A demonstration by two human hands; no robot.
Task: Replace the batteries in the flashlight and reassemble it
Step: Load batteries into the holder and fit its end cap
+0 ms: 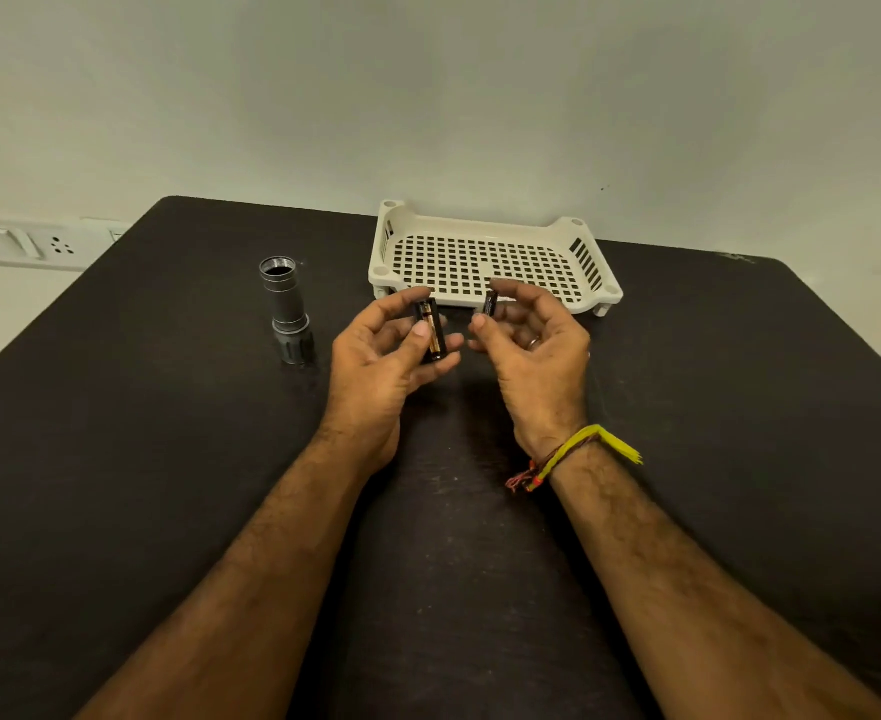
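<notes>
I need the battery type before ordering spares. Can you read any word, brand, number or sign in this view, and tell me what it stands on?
No text can be read.
Black and gold battery holder in the left hand: markings too blurred to read.
Dark battery pinched by the right hand: print too small.
Grey metal flashlight body, white perforated plastic tray, white wall socket panel: no lettering visible.

Table (168, 485) with flashlight (286, 309), tray (485, 262)

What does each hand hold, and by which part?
Left hand: battery holder, pinched by its sides. Right hand: a battery, gripped near its lower end.
</notes>
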